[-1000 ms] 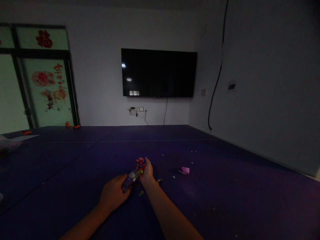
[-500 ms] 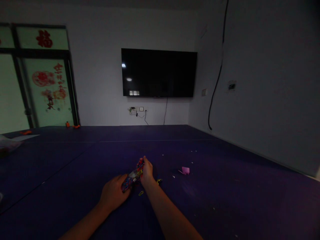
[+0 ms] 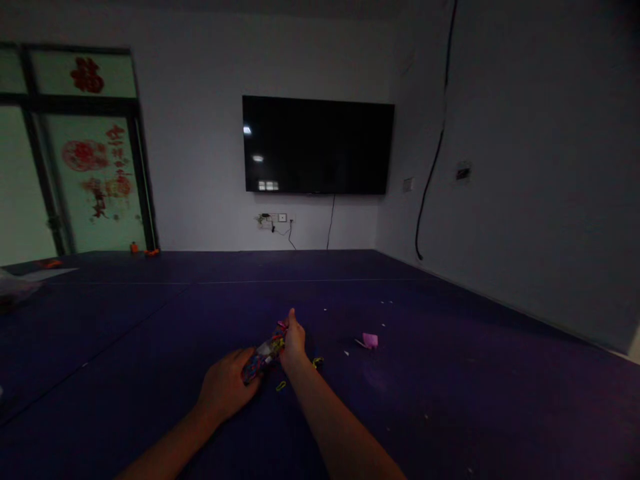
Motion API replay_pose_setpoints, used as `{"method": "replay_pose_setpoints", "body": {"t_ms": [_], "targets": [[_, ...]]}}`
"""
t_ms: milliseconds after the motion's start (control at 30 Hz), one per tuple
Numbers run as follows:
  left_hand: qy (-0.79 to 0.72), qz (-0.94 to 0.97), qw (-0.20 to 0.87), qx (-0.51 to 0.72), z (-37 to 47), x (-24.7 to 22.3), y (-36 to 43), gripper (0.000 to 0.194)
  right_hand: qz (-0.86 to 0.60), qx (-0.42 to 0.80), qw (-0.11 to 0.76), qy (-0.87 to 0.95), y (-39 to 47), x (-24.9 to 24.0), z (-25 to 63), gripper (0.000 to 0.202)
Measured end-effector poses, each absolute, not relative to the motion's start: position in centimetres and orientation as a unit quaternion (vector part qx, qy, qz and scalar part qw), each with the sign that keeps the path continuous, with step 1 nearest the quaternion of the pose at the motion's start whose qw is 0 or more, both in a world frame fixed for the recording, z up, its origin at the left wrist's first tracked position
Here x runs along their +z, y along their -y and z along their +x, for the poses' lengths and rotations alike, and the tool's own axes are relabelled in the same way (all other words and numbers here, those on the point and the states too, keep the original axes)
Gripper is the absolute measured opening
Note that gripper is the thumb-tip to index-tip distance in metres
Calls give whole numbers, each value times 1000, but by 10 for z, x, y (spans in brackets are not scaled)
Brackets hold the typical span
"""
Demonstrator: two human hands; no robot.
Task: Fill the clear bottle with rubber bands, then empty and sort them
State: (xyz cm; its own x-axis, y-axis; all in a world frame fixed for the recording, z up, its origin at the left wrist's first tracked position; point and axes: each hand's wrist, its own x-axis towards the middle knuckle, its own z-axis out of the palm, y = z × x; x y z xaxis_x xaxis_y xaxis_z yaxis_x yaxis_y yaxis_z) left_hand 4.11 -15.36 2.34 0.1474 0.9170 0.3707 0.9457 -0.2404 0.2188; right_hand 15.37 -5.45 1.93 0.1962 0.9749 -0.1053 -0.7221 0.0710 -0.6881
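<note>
A clear pack filled with small colourful pieces, red, blue and yellow among them, lies slantwise between my two hands. My left hand is closed around its near left end. Against the far right end, my right hand presses with the thumb pointing up; its other fingers are mostly hidden. The kind of pieces inside is too small and dark to tell. On the purple surface just below the pack rests a small yellow loop. Beside my right wrist are a few yellow and dark pieces.
A crumpled pink scrap and several white bits lie to the right on the purple surface. Orange items sit near the glass door. At the far left is a pale bag-like thing. A television hangs on the wall.
The right thumb has risen slightly, and the pieces at the pack's far end have shifted a little. Both hands otherwise stay in place on the pack.
</note>
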Motion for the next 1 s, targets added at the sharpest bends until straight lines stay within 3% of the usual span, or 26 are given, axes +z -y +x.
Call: {"method": "replay_pose_setpoints", "body": {"t_ms": [367, 600, 833, 1000], "targets": [[600, -757, 56, -251, 38, 19, 153, 35, -308, 615, 690, 225, 54, 17, 153, 45], [609, -746, 64, -261, 37, 16, 151, 36, -288, 612, 667, 312, 55, 12, 154, 23], [621, -742, 56, -245, 38, 22, 154, 30, -290, 620, 651, 329, 54, 9, 152, 34], [636, -740, 50, -215, 39, 24, 154, 27, -268, 623, 654, 335, 52, 4, 151, 30]]}}
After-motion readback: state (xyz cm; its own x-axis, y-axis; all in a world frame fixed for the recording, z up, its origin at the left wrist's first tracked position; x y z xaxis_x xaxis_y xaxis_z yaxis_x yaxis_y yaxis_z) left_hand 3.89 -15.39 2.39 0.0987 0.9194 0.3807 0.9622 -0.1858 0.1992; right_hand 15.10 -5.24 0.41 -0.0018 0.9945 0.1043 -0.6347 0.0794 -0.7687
